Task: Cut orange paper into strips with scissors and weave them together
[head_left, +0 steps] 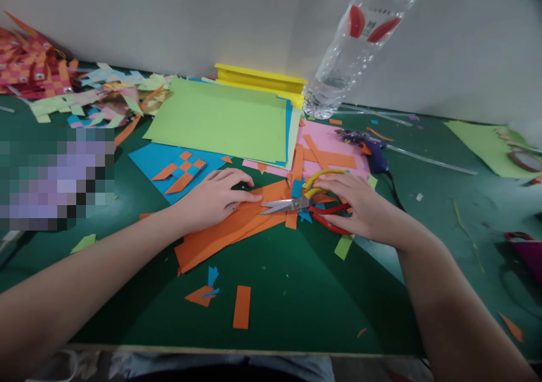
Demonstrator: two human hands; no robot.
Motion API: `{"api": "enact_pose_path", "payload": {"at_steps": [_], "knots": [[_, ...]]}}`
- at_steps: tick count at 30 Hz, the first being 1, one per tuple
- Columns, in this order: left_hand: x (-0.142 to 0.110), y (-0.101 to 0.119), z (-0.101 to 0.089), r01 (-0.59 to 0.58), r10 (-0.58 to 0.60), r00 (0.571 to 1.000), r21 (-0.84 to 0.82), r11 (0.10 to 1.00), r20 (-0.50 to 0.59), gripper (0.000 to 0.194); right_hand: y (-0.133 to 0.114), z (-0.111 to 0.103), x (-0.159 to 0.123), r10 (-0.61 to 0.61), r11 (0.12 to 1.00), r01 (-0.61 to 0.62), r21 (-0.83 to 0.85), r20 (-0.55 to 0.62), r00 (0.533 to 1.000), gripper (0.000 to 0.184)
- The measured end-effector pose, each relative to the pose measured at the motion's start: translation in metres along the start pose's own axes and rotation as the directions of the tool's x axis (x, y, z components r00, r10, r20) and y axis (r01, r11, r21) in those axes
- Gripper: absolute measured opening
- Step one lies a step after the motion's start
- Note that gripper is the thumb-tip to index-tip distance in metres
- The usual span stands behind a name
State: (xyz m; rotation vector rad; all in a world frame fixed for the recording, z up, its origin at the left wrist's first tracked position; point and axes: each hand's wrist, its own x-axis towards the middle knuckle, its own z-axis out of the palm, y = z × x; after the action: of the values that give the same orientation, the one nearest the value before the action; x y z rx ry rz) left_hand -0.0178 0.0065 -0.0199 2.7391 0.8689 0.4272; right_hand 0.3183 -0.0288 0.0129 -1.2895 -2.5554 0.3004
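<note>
My right hand (359, 201) grips a pair of scissors (298, 203) with one yellow and one red handle. Their blades point left, slightly parted, over the orange paper (220, 238). My left hand (220, 195) lies on that paper with its fingers apart, fingertips close to the blade tips. Behind it, a woven orange and blue paper fish (184, 173) rests on a blue sheet (146, 159). Orange strips and blue scraps are bunched under and around the scissors.
Green sheets (220, 119) are stacked at the back beside a yellow folded strip (260, 79) and a plastic bottle (339, 60). A glue gun (375, 153) lies on pink paper (317, 133), its cable trailing right. Woven paper pieces (38, 65) heap at far left. Scraps (242, 307) dot the front.
</note>
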Motion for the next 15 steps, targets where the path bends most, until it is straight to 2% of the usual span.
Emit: {"api": "enact_pose_path", "payload": {"at_steps": [4,9,15], "knots": [[0.0,-0.001,-0.001,0.026,-0.026,0.999,-0.013,1.0,0.044,0.058,-0.01,0.002,0.004,0.001,1.0,-0.001,0.014,0.001,1.0,0.045],[0.001,-0.001,-0.001,0.02,-0.019,0.999,-0.014,1.0,0.03,0.054,-0.02,0.003,0.006,0.027,0.999,-0.027,0.025,-0.019,0.999,0.038],[0.0,-0.001,0.001,0.024,-0.023,0.999,-0.012,1.0,0.03,0.055,-0.019,0.002,0.005,0.012,0.999,-0.012,0.043,-0.001,1.0,0.036]]}}
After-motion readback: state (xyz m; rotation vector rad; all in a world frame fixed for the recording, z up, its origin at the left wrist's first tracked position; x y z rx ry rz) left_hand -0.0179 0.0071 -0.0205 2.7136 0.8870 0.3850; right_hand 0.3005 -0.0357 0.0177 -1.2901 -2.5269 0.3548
